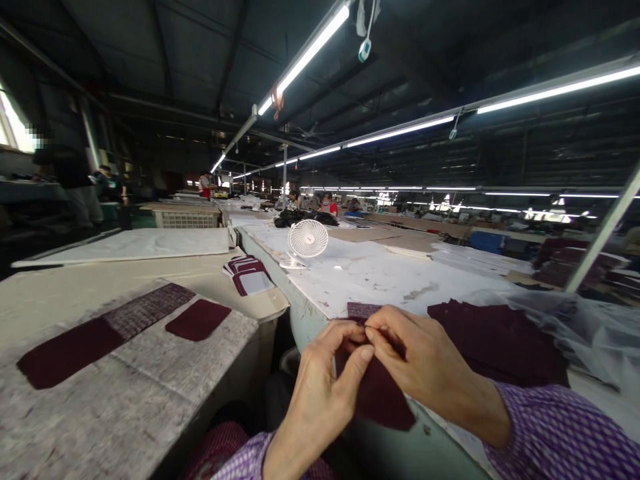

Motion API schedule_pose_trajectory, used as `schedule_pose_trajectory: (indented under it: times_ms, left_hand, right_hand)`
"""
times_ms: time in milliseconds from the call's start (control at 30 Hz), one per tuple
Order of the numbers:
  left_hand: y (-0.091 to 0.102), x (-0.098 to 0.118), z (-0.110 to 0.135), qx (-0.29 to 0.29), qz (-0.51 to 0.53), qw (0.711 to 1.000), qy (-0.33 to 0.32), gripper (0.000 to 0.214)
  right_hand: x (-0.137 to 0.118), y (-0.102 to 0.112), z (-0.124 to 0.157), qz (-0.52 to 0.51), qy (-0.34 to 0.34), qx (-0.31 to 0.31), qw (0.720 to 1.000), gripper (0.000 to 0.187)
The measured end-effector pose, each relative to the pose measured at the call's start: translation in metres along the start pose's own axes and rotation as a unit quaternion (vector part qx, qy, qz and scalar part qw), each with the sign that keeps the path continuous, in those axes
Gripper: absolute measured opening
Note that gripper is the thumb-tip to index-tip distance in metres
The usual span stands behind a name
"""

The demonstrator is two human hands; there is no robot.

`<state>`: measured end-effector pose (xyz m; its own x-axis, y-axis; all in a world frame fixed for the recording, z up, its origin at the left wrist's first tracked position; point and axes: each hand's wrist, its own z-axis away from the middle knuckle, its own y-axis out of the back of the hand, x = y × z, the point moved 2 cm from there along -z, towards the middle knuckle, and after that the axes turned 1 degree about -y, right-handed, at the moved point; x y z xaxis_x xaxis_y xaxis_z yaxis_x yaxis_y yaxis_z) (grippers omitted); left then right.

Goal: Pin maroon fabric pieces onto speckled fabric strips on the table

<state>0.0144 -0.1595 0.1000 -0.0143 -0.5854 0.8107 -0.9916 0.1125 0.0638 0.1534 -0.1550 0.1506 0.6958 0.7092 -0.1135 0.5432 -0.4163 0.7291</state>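
Both my hands meet over a maroon fabric piece at the edge of the white-topped table. My left hand pinches the cloth between thumb and fingers. Fingertips of my right hand pinch the same piece right beside the left thumb. The cloth hangs down below the hands, over the table edge, and its upper end shows a speckled strip. Exactly what lies between the fingertips is hidden. To the right of my right hand lies a pile of maroon fabric pieces, partly under clear plastic.
A small white fan stands ahead on the white table. On the left, a mottled board bears maroon pieces. Maroon-and-white pieces lie stacked behind it. A slanted metal pole rises on the right. Several people work farther off.
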Motion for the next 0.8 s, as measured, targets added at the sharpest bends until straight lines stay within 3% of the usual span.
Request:
schedule_pose_trajectory:
  times_ms: [133, 233, 300, 433, 567, 800]
  left_hand:
    - [-0.007, 0.0, -0.002, -0.004, 0.131, 0.991, 0.02, 0.023]
    - [-0.005, -0.005, -0.003, 0.026, 0.172, 0.983, 0.055, 0.022]
    - [-0.002, -0.01, -0.003, 0.05, 0.172, 0.981, 0.077, 0.023]
    - [0.001, -0.016, -0.002, 0.066, 0.182, 0.975, 0.105, 0.026]
    - [-0.001, -0.009, 0.0, 0.056, 0.191, 0.975, 0.097, 0.024]
    - [0.0, 0.001, 0.004, 0.098, 0.148, 0.983, 0.041, 0.018]
  right_hand:
    - [-0.009, 0.006, -0.001, -0.079, 0.042, -0.034, 0.995, 0.017]
    - [-0.011, 0.009, -0.002, -0.119, 0.035, -0.061, 0.99, 0.019]
    - [-0.01, 0.01, -0.004, -0.12, 0.024, -0.039, 0.992, 0.014]
    - [-0.006, 0.014, -0.005, -0.06, 0.057, 0.082, 0.993, 0.003]
    - [-0.006, 0.013, -0.005, -0.052, 0.08, 0.067, 0.993, 0.008]
    - [-0.011, 0.012, -0.002, -0.058, 0.062, 0.066, 0.994, 0.007]
